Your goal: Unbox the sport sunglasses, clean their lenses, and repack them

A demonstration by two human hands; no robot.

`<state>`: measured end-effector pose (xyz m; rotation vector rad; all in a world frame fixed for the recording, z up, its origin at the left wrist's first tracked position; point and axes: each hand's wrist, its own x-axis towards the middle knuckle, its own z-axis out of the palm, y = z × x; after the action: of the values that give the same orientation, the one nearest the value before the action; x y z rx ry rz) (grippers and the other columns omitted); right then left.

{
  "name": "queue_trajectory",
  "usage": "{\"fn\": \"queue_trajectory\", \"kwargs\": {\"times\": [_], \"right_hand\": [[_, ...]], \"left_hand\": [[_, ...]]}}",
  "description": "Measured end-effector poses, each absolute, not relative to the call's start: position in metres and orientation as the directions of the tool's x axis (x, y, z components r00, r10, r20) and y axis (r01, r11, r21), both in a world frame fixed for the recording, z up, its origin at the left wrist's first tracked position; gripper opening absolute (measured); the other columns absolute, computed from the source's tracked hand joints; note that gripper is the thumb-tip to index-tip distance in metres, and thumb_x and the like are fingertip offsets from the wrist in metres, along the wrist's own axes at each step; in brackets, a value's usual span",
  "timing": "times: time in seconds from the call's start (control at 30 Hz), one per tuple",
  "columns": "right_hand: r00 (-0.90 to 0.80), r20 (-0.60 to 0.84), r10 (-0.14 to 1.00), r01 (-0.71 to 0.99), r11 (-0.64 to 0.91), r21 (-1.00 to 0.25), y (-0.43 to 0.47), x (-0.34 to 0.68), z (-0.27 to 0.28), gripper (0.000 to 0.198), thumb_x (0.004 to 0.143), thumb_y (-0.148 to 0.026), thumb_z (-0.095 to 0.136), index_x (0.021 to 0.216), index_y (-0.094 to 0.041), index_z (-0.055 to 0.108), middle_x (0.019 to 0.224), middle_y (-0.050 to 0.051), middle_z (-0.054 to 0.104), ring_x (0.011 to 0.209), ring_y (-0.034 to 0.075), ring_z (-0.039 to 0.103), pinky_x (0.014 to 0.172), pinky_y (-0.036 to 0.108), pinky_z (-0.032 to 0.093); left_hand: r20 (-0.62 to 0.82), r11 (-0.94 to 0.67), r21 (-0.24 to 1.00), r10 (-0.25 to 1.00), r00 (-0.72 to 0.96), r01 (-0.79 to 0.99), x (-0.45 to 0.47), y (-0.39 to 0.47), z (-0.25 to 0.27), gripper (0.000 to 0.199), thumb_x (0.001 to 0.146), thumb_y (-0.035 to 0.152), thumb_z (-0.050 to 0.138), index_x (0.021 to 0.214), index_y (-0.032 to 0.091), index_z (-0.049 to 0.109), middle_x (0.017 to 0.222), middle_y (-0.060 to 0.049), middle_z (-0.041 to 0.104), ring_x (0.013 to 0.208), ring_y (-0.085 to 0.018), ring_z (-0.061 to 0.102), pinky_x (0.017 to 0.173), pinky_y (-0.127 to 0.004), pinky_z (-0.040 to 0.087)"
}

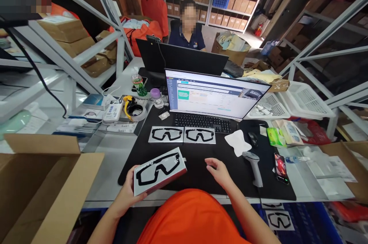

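Note:
My left hand [128, 187] grips the left end of a white box [159, 171] with a picture of black-framed glasses on its face and a reddish side. The box is tilted above the black desk mat [198, 173]. My right hand [218, 171] hovers over the mat to the right of that box, fingers apart and curved, with nothing in it. Beyond the hands, two like glasses boxes lie side by side on the mat, a left one [166, 135] and a right one [199, 135], just in front of the keyboard [201, 122].
A barcode scanner [254, 168], mouse [253, 139], white paper piece [238, 142] and phone [280, 168] lie on the right. Behind the keyboard stands a lit monitor [214, 94]. An open cardboard box [43, 194] is at left. A person [186, 38] sits opposite.

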<state>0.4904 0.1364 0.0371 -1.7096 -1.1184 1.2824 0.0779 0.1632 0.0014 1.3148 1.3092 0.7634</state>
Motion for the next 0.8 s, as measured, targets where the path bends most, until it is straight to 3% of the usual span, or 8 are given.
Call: {"fn": "queue_trajectory", "kwargs": {"times": [0.17, 0.4, 0.63, 0.8], "right_hand": [[0.158, -0.354, 0.922, 0.450, -0.387, -0.805, 0.116, 0.519, 0.014, 0.030, 0.079, -0.017, 0.061, 0.106, -0.015, 0.075, 0.111, 0.013, 0.076, 0.098, 0.027, 0.073, 0.097, 0.045, 0.055], [0.042, -0.379, 0.924, 0.668, -0.308, -0.677, 0.105, 0.511, 0.007, 0.035, 0.084, -0.014, 0.055, 0.115, -0.014, 0.073, 0.118, 0.012, 0.073, 0.096, 0.021, 0.073, 0.095, 0.034, 0.055], [-0.103, -0.431, 0.896, 0.811, -0.175, -0.558, 0.115, 0.496, 0.008, 0.038, 0.086, -0.013, 0.055, 0.120, -0.014, 0.072, 0.121, 0.012, 0.072, 0.101, 0.023, 0.072, 0.094, 0.032, 0.053], [-0.174, -0.479, 0.860, 0.875, -0.088, -0.476, 0.121, 0.490, 0.014, 0.039, 0.087, -0.013, 0.055, 0.124, -0.016, 0.071, 0.122, 0.012, 0.071, 0.110, 0.025, 0.069, 0.098, 0.032, 0.049]], "left_hand": [[-0.204, 0.179, 0.945, 0.977, 0.064, 0.273, 0.068, 0.173, -0.028, 0.104, 0.050, 0.042, 0.093, 0.135, 0.023, 0.036, 0.137, -0.017, 0.049, 0.137, -0.041, 0.044, 0.118, -0.065, 0.026], [-0.160, 0.206, 0.952, 0.966, -0.205, 0.227, 0.046, 0.149, -0.028, 0.107, 0.044, 0.037, 0.095, 0.135, 0.026, 0.038, 0.139, -0.013, 0.050, 0.134, -0.036, 0.050, 0.115, -0.063, 0.034], [-0.077, 0.277, 0.940, 0.740, -0.669, 0.198, 0.074, 0.116, -0.040, 0.111, 0.046, 0.040, 0.092, 0.137, 0.022, 0.030, 0.132, -0.014, 0.049, 0.122, -0.032, 0.057, 0.107, -0.060, 0.045], [-0.054, 0.353, 0.914, 0.592, -0.804, 0.198, 0.087, 0.118, -0.049, 0.113, 0.050, 0.044, 0.090, 0.139, 0.016, 0.026, 0.128, -0.016, 0.047, 0.115, -0.031, 0.058, 0.103, -0.058, 0.049]]}}
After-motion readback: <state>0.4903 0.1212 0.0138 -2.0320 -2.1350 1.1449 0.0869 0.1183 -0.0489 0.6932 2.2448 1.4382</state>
